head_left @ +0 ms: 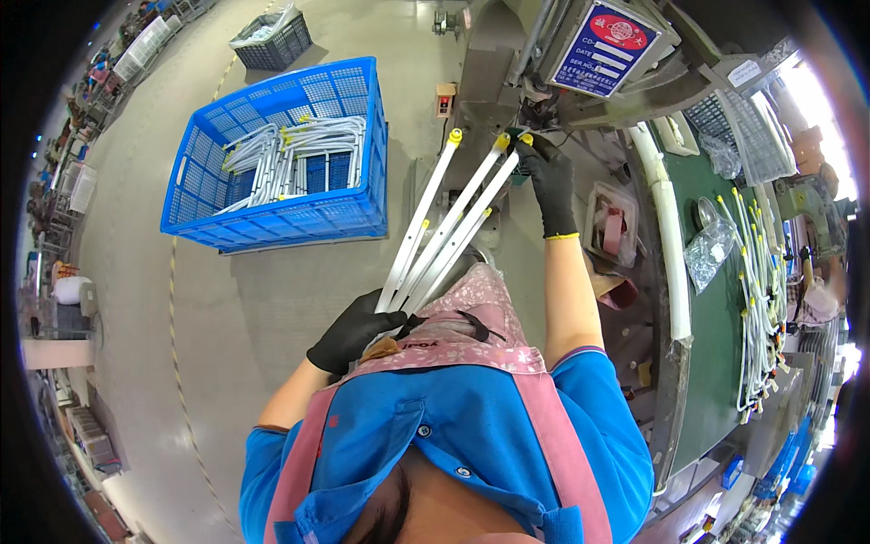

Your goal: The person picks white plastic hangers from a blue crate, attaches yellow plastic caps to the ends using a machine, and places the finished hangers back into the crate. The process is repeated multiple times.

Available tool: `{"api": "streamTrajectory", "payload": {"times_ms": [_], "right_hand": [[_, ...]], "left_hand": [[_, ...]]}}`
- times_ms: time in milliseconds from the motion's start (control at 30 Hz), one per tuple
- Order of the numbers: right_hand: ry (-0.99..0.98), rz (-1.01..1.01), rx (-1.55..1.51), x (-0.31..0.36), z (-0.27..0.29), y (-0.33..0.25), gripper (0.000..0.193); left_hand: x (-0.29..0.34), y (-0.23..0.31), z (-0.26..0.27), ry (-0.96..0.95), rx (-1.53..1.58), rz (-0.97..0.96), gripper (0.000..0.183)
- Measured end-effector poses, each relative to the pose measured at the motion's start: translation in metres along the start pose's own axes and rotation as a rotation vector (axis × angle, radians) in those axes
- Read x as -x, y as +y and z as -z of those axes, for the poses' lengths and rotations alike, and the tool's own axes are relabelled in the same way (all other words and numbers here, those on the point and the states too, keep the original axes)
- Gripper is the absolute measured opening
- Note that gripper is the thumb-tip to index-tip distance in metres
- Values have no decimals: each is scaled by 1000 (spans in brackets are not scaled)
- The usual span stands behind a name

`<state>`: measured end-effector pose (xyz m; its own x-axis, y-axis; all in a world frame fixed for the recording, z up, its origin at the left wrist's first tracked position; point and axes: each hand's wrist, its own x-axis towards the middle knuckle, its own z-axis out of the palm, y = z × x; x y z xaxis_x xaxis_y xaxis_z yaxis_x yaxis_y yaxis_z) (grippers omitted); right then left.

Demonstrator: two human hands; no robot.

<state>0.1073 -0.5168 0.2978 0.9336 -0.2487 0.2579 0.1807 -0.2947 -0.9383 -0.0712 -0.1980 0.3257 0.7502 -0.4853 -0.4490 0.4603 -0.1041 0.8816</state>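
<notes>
Several white metal tubes (446, 238) with yellow end caps fan out in front of my apron. My left hand (352, 332), in a black glove, is closed around their lower ends near my waist. My right hand (549, 181), also gloved in black with a yellow cuff, is at the far end of the rightmost tube. Its fingers close on that tube by the yellow cap (526, 139). The tubes slant away from me, up and to the right. Part of the lower ends is hidden by my left hand and the apron.
A blue plastic crate (272, 234) at the left holds white tubes. Behind it stands a dark basket (276, 53). A machine with a blue plate (605, 50) rises ahead on the right. More tubes (759, 304) lie on the green bench (711, 372) at right.
</notes>
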Motion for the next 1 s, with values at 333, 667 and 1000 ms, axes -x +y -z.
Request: {"api": "streamTrajectory", "payload": {"times_ms": [333, 667, 1000], "right_hand": [[-27, 54, 85, -4, -1, 17, 36], [-15, -38, 224, 3, -2, 39, 34], [-110, -213, -56, 27, 3, 77, 30]], "left_hand": [[-3, -9, 3, 8, 122, 56, 33], [14, 16, 1, -2, 45, 65, 35], [9, 6, 0, 67, -59, 53, 35]]}}
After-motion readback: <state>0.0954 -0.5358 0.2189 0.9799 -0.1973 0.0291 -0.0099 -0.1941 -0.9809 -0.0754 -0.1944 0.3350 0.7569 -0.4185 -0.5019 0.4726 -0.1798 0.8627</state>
